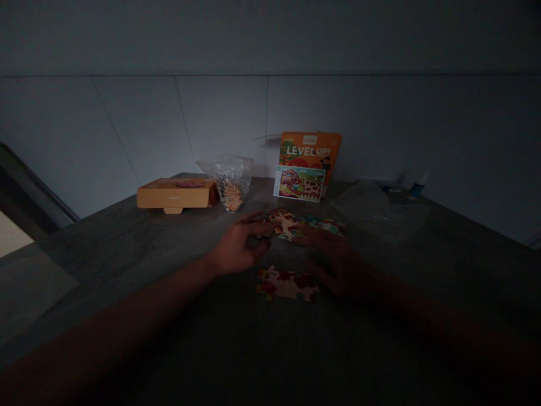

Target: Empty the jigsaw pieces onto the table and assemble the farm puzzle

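Both of my hands reach over the dark tabletop to a loose pile of jigsaw puzzle pieces (287, 225). My left hand (240, 242) has its fingers stretched out and apart, with the fingertips at the pile's left side. On the other side, my right hand (338, 256) lies with extended fingers against the pile's near right edge, its thumb spread away. Its fingers partly cover some pieces. Closer to me, between the two wrists, rests a joined strip of puzzle pieces (287, 283) with a brown-and-white cow pattern. The scene is very dim.
An orange "LEVEL UP!" box (310, 148) leans at the wall behind a farm picture card (300, 183). At left back lie an open orange box (175, 196) and a clear bag (231, 175) holding pieces. Clear plastic wrapping (376, 208) spreads at the right.
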Motion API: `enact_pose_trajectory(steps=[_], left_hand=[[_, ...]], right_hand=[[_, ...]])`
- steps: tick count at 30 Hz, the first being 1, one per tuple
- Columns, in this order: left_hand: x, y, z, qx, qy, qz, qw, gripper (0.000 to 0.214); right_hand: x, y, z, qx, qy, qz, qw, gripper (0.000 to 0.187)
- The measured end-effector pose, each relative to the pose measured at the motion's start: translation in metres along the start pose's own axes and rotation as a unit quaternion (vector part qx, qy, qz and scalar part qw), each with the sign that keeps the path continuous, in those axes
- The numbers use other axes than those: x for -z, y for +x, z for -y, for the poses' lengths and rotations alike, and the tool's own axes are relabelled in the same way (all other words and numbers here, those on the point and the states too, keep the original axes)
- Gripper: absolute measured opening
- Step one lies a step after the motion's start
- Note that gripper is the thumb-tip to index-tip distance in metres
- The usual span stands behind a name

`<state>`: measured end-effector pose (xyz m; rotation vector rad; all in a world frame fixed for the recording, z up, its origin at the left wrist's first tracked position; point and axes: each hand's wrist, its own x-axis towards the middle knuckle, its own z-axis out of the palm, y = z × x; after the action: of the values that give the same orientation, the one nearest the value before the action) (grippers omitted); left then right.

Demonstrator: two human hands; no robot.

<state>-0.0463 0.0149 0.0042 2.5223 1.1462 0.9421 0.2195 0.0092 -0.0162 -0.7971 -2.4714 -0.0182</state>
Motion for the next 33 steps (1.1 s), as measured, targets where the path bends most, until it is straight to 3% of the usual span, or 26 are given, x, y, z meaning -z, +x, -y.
enact_pose_trajectory(steps=[5, 12, 15, 18, 24, 33], left_hand=[[0.002, -0.003, -0.006, -0.103, -0.033, 0.091, 0.990, 0.060], [0.000, -0.004, -0.006, -0.120, -0.034, 0.093, 0.988, 0.055], [-0.002, -0.003, -0.004, -0.095, -0.041, 0.074, 0.992, 0.042], [-0.001, 0.000, -0.007, -0.098, -0.068, 0.093, 0.988, 0.033], [0.002, 0.000, -0.020, -0.177, -0.087, 0.249, 0.948, 0.047], [0.001, -0.002, -0.015, -0.148, -0.081, 0.235, 0.957, 0.031]], right_hand=[[0.001, -0.001, 0.005, 0.028, 0.003, 0.015, 1.000, 0.066], [0.008, 0.002, 0.005, 0.024, 0.003, -0.181, 0.983, 0.025], [0.010, 0.002, 0.006, -0.004, 0.028, -0.217, 0.976, 0.010], [0.007, 0.001, 0.003, -0.045, 0.060, -0.201, 0.977, 0.011], [0.004, -0.001, -0.002, -0.099, 0.159, -0.125, 0.974, 0.024], [0.004, -0.001, -0.002, -0.059, 0.113, -0.009, 0.992, 0.024]])
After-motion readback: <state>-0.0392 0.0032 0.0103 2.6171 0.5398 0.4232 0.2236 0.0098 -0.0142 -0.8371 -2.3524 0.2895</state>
